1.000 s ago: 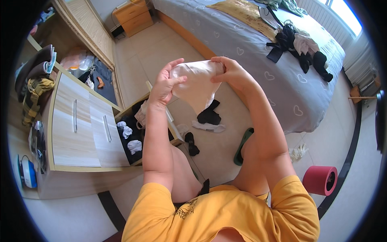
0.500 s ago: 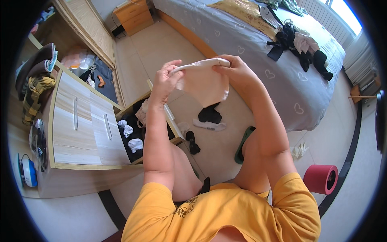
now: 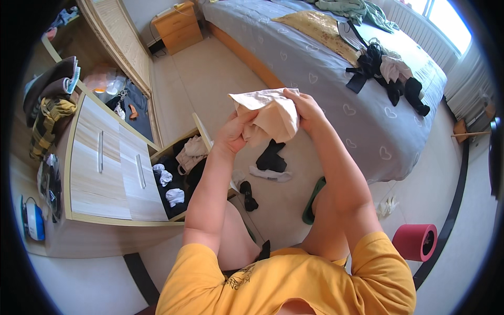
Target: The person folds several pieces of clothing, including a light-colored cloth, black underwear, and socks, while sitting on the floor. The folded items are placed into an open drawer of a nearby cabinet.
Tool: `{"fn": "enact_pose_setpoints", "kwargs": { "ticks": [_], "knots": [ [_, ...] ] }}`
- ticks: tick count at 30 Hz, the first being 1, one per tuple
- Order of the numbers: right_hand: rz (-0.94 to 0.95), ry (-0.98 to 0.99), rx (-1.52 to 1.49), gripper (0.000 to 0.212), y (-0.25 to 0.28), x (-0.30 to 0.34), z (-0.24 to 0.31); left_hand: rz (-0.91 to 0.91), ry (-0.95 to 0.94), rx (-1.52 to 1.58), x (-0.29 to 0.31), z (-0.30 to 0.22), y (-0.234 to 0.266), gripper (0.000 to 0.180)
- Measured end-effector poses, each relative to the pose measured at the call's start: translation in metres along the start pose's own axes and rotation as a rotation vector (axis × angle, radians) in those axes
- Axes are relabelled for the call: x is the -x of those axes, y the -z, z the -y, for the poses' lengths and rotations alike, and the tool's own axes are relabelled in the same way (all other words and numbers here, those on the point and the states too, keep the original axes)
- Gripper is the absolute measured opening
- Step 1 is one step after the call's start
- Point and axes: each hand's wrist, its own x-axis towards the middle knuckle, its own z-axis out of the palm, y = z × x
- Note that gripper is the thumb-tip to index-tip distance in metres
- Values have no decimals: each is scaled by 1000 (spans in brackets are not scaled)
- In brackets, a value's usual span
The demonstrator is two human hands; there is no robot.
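Note:
A pair of pale beige underpants (image 3: 272, 113) is stretched out between my two hands, above the floor. My left hand (image 3: 232, 134) pinches its lower left side, with the fingertips partly behind the cloth. Its upper right corner is gripped by my right hand (image 3: 308, 111), thumb on top. The cloth is loosely creased, its waistband edge at the top. Below it on the floor lie a black sock (image 3: 271, 157), a white sock (image 3: 271, 174) and another dark sock (image 3: 248, 197). Left of my forearm an open drawer (image 3: 178, 214) holds white balled socks (image 3: 175, 197) and beige clothing (image 3: 192, 153).
The bed (image 3: 336, 113) at the right carries a pile of black and pale clothes (image 3: 388, 71). A wooden nightstand (image 3: 178, 29) stands at the back. The cabinet (image 3: 102, 173) fills the left side. A red cylindrical object (image 3: 415, 242) is at the lower right.
The underpants have come lower and their front has folded up. My left hand has shifted right and down from the waistband to the cloth's lower side. My right hand has moved down slightly.

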Motion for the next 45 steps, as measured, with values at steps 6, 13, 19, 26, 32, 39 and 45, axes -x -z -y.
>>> {"fn": "enact_pose_setpoints", "kwargs": {
  "ticks": [6, 13, 19, 26, 32, 39, 45],
  "knots": [
    [310, -110, 151, 38, 4, 12, -5, -73, -44, 81, -8, -4, 23, 29],
    [309, 120, 77, 39, 4, 17, 6, -10, 101, 333, 12, -26, 4, 39],
    [316, 133, 118, 36, 5, 19, 7, -99, -38, -171, 8, -9, 5, 45],
    [485, 164, 22, 23, 9, 30, 21, 20, -47, -75, 16, -30, 9, 34],
    [515, 310, 116, 14, 16, 27, 26, 331, -232, -232, 19, -42, 9, 14],
    [605, 21, -447, 39, -7, 29, 16, 387, -375, -406, 27, -55, 22, 12],
    [411, -40, -25, 36, -52, 27, -9, 303, -296, -484, 34, -80, 57, 14]
  ]
}}
